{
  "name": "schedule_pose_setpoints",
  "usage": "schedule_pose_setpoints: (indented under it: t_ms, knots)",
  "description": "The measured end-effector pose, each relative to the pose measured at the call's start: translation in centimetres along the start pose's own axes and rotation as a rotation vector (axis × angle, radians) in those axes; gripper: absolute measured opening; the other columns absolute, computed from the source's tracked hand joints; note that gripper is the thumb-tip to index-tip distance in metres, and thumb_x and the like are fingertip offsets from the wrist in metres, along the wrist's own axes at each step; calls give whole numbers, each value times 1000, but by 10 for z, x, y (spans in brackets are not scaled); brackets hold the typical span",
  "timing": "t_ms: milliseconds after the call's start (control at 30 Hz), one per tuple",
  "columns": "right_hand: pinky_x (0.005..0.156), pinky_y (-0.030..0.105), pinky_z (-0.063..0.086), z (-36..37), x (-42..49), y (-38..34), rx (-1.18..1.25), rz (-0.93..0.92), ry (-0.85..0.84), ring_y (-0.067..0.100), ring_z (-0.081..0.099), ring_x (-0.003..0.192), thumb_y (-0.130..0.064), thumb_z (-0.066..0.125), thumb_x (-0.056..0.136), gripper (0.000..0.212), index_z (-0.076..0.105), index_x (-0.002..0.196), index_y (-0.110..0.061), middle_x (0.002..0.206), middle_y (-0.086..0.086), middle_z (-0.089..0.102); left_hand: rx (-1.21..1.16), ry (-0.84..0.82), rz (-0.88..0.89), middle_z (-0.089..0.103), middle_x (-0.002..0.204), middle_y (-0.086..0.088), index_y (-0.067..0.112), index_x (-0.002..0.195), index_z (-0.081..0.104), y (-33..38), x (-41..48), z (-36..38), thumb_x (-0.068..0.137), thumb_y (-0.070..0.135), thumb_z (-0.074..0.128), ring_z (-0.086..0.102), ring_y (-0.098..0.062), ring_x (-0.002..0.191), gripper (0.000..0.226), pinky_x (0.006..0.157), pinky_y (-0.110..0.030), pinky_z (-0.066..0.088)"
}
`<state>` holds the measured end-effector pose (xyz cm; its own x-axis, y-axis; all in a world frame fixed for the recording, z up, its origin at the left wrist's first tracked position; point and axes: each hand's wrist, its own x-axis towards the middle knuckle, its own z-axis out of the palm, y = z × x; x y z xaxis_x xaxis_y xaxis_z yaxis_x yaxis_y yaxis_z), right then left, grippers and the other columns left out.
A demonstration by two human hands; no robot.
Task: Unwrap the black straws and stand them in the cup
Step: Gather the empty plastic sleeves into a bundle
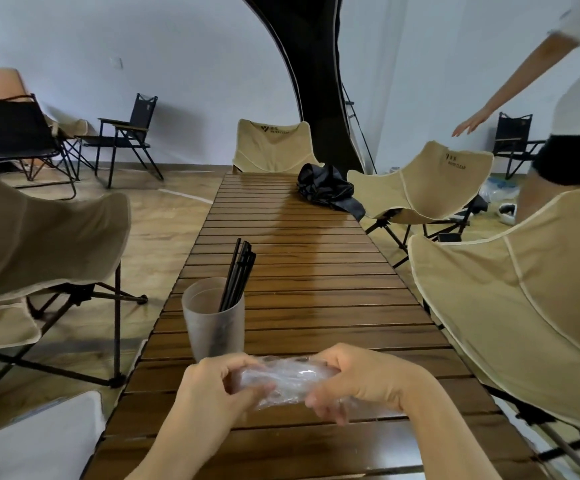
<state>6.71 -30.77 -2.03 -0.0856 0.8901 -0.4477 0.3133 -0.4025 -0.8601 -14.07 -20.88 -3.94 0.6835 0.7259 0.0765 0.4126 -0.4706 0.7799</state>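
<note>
just in front of the cup (214, 318), clear plastic wrapper (283, 377) gripped by left hand (217, 386) and right hand (361, 379), fingers curled around its ends, black straws (238, 275) leaning inside the cup, cup on slatted wooden desk (316, 289)

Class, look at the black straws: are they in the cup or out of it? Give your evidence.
In. The black straws stand inside the cup, leaning against its rim, tops sticking out above it.

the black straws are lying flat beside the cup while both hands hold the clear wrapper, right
No. The head view shows the black straws standing in the frosted cup, not lying beside it. The left hand and right hand do hold the clear wrapper.
</note>
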Motion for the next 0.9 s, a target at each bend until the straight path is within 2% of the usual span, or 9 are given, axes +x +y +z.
schedule_pose_setpoints:
  t_ms: [67, 133, 267, 367, 433, 500, 567, 633, 900]
  knots:
    - [57, 20, 45, 3, 2, 1, -38, -27, 50, 10, 56, 59, -24, 69, 85, 24, 62, 107, -19, 78, -3, 68, 68, 29, 62, 60, 97, 21, 44, 101, 58, 1, -2, 0, 76, 40, 73, 58, 5, 89, 29, 71, -7, 43]
    - [53, 17, 42, 5, 3, 1, -73, -55, 99, 7, 51, 54, -26, 67, 87, 15, 63, 101, -22, 73, -6, 67, 79, 26, 144, 42, 116, 32, 49, 111, 43, 1, -2, 1, 73, 43, 74, 50, 5, 106, 50, 84, -8, 42]
    - [48, 15, 35, 7, 3, -1, -129, -84, 169, 4, 45, 50, -29, 63, 91, 12, 61, 98, -20, 70, -7, 64, 197, -66, 268, 7, 124, 51, 54, 135, 10, -5, -2, 5, 70, 50, 73, 27, 15, 120, 90, 101, -11, 29]
    - [46, 13, 36, 10, 3, -8, -169, -76, 171, 3, 46, 49, -28, 62, 90, 12, 61, 98, -20, 70, -8, 63, 317, 11, 346, 16, 128, 43, 51, 137, 17, -8, -7, 8, 81, 38, 68, 25, 18, 117, 77, 100, 1, 25]
    - [45, 13, 36, 13, 4, -15, -189, -73, 153, 3, 46, 49, -25, 62, 90, 10, 61, 97, -18, 70, -6, 62, 342, 88, 340, 28, 133, 27, 42, 140, 28, -11, -14, 8, 87, 32, 64, 32, 14, 114, 65, 88, 10, 22]
    - [46, 14, 35, 19, 8, -22, -200, -73, 138, 4, 46, 49, -21, 62, 90, 8, 62, 95, -16, 71, -2, 62, 363, 159, 303, 31, 134, 18, 36, 142, 30, -12, -22, 9, 90, 28, 61, 40, 6, 116, 61, 91, 3, 30]
    - [47, 16, 35, 26, 12, -27, -227, -70, 125, 5, 45, 49, -19, 62, 89, 5, 62, 94, -17, 73, 0, 61, 371, 199, 236, 32, 137, 11, 31, 143, 28, -12, -28, 10, 90, 23, 60, 43, -3, 122, 63, 100, -16, 42]
    - [48, 18, 35, 33, 15, -32, -245, -67, 114, 5, 45, 49, -18, 62, 88, 3, 61, 91, -19, 70, -2, 62, 388, 226, 199, 32, 138, 7, 29, 143, 29, -12, -31, 8, 90, 19, 60, 41, -7, 126, 62, 102, -26, 45]
    - [46, 15, 36, 59, 31, -51, -242, -106, 109, 3, 45, 47, -20, 63, 88, 6, 61, 94, -20, 69, -5, 63, 446, 289, 197, 36, 133, 7, 30, 136, 33, -30, -40, -15, 90, 15, 59, 40, -8, 123, 56, 92, -19, 42]
